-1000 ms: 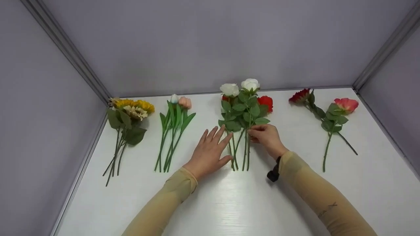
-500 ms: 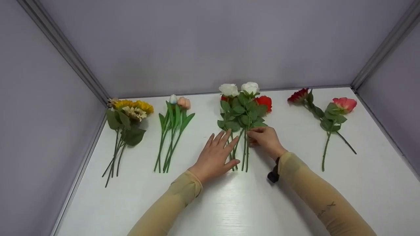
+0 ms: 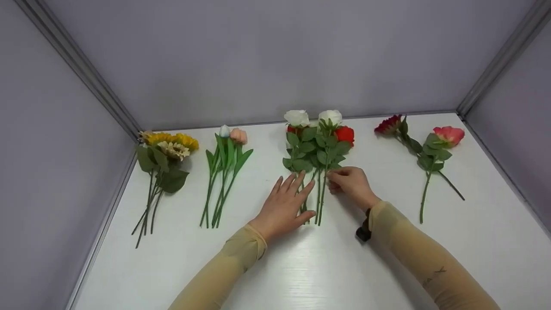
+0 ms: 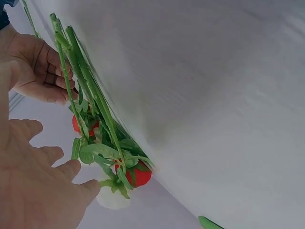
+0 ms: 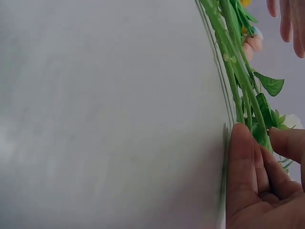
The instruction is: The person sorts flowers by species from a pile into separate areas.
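A bunch of red and white roses lies mid-table, blooms toward the back wall. In the head view, the right-hand white rose (image 3: 330,117) lies on top, its stem running toward me. My right hand (image 3: 354,186) has thumb and curled fingers at this stem; in the right wrist view the stem (image 5: 255,102) passes between thumb and fingers. My left hand (image 3: 282,212) is spread over the stems left of it, partly hiding them. Beside the white blooms shows a red rose (image 3: 344,135). The left wrist view shows my left fingers (image 4: 66,169) apart and holding nothing.
Left of the roses lie several tulips (image 3: 226,161), and further left, sunflowers (image 3: 159,138) with pale daisy-like flowers. To the right, a dark red flower (image 3: 388,125) and a pink rose (image 3: 449,135) cross stems. Grey walls (image 3: 258,60) enclose the white table (image 3: 301,275).
The right-hand white rose has slid toward me, its bloom now about level with the other white one. My left hand has shifted right over the stems. The view has shifted slightly.
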The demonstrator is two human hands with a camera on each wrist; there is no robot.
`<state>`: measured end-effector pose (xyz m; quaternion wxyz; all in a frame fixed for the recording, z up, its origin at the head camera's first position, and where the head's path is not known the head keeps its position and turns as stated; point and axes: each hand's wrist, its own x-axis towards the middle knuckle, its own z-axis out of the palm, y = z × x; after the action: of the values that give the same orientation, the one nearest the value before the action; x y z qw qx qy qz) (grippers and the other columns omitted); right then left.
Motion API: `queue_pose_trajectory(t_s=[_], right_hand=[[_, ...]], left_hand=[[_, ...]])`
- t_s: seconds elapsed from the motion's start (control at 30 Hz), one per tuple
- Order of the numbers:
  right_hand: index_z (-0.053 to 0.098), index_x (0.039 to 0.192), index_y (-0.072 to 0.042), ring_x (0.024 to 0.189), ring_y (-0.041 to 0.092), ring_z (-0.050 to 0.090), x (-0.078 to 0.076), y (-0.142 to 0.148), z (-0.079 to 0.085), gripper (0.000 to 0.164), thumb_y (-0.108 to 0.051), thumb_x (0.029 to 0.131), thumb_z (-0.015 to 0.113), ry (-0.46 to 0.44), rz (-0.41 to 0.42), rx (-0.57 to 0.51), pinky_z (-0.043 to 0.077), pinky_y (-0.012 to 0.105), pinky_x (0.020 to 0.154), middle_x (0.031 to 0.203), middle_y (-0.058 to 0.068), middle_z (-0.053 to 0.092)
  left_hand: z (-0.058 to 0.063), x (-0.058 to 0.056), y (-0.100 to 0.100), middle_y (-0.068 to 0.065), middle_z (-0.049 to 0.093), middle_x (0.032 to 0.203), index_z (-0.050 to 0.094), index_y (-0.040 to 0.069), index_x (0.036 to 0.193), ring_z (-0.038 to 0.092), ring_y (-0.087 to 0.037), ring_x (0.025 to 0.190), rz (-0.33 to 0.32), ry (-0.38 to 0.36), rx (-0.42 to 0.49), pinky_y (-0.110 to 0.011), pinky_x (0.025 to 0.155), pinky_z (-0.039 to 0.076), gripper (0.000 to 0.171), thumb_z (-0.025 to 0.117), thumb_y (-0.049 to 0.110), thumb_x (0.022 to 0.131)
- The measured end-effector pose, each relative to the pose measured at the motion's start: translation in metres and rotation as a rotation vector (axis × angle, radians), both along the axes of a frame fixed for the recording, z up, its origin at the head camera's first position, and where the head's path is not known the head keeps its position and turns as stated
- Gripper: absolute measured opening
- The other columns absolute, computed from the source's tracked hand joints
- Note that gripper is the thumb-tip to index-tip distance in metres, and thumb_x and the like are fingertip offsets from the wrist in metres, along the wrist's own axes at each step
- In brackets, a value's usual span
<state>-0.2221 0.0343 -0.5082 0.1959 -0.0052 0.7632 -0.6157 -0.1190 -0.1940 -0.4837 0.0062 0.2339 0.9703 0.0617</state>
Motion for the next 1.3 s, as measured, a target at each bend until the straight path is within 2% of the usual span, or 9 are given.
queue_pose_trajectory(t_s=[0.2, 0.33, 0.5, 0.6, 0.7, 0.77, 0.87, 1.0, 1.3], right_hand=[[0.068, 0.122, 0.002, 0.088, 0.024, 0.067, -0.006, 0.028, 0.009, 0.036, -0.027, 0.101, 0.066, 0.044, 0.015, 0.176, 0.06, 0.033, 0.076, 0.108, 0.018, 0.068], [0.064, 0.126, 0.001, 0.095, 0.025, 0.064, -0.019, 0.067, 0.019, 0.039, -0.03, 0.102, 0.063, 0.034, -0.008, 0.275, 0.059, 0.032, 0.08, 0.117, 0.019, 0.065], [0.06, 0.13, 0.003, 0.1, 0.028, 0.063, -0.037, 0.129, 0.025, 0.045, -0.033, 0.103, 0.062, 0.053, -0.046, 0.384, 0.059, 0.032, 0.08, 0.122, 0.022, 0.062], [0.062, 0.126, 0.006, 0.093, 0.025, 0.065, -0.043, 0.165, 0.027, 0.045, -0.033, 0.102, 0.062, 0.082, -0.08, 0.458, 0.059, 0.031, 0.075, 0.113, 0.021, 0.066], [0.063, 0.116, 0.01, 0.079, 0.02, 0.067, -0.043, 0.194, 0.026, 0.042, -0.028, 0.1, 0.063, 0.1, -0.121, 0.522, 0.058, 0.031, 0.068, 0.094, 0.015, 0.07], [0.062, 0.109, 0.01, 0.071, 0.017, 0.067, -0.042, 0.207, 0.026, 0.039, -0.026, 0.098, 0.064, 0.079, -0.147, 0.543, 0.057, 0.03, 0.064, 0.081, 0.009, 0.07], [0.06, 0.105, 0.008, 0.066, 0.016, 0.067, -0.039, 0.216, 0.025, 0.036, -0.027, 0.096, 0.064, 0.001, -0.17, 0.554, 0.057, 0.032, 0.065, 0.072, 0.003, 0.067], [0.058, 0.104, 0.005, 0.066, 0.016, 0.065, -0.037, 0.215, 0.025, 0.037, -0.031, 0.094, 0.065, -0.09, -0.18, 0.564, 0.055, 0.033, 0.067, 0.069, 0.002, 0.066], [0.064, 0.102, 0.006, 0.067, 0.015, 0.061, -0.035, 0.216, 0.018, 0.035, -0.027, 0.092, 0.069, -0.096, -0.2, 0.566, 0.052, 0.03, 0.063, 0.069, -0.001, 0.064]], left_hand=[[0.005, 0.002, 0.008, -0.009, 0.012, 0.171, 0.024, 0.024, 0.165, 0.012, -0.03, 0.156, -0.017, 0.002, -0.002, -0.052, 0.125, 0.009, 0.077, 0.048, 0.063, 0.102], [0.01, 0.006, 0.021, -0.007, 0.011, 0.171, 0.023, 0.025, 0.165, 0.01, -0.03, 0.156, -0.049, 0.0, -0.023, -0.051, 0.125, 0.007, 0.078, 0.047, 0.065, 0.101], [0.016, 0.013, 0.047, -0.007, 0.013, 0.171, 0.022, 0.026, 0.165, 0.009, -0.03, 0.157, -0.131, 0.013, -0.068, -0.052, 0.125, 0.006, 0.078, 0.044, 0.066, 0.102], [0.016, 0.018, 0.064, -0.005, 0.014, 0.171, 0.022, 0.027, 0.165, 0.007, -0.028, 0.157, -0.181, 0.019, -0.1, -0.051, 0.125, 0.006, 0.078, 0.042, 0.067, 0.102], [0.014, 0.022, 0.081, -0.003, 0.014, 0.171, 0.021, 0.028, 0.165, 0.007, -0.026, 0.157, -0.221, 0.019, -0.132, -0.049, 0.125, 0.006, 0.078, 0.04, 0.069, 0.101], [0.013, 0.024, 0.093, -0.002, 0.015, 0.171, 0.021, 0.029, 0.165, 0.008, -0.025, 0.157, -0.247, 0.023, -0.143, -0.048, 0.125, 0.007, 0.078, 0.038, 0.07, 0.101], [0.01, 0.029, 0.106, -0.002, 0.014, 0.171, 0.021, 0.03, 0.165, 0.008, -0.024, 0.157, -0.283, 0.01, -0.142, -0.046, 0.125, 0.007, 0.078, 0.036, 0.072, 0.1], [0.008, 0.035, 0.116, 0.0, 0.011, 0.171, 0.019, 0.032, 0.165, 0.006, -0.022, 0.157, -0.314, -0.016, -0.151, -0.045, 0.125, 0.006, 0.078, 0.034, 0.073, 0.1], [0.004, 0.037, 0.117, 0.001, 0.011, 0.171, 0.019, 0.033, 0.165, 0.006, -0.02, 0.157, -0.315, -0.043, -0.154, -0.043, 0.125, 0.006, 0.077, 0.032, 0.073, 0.1]])
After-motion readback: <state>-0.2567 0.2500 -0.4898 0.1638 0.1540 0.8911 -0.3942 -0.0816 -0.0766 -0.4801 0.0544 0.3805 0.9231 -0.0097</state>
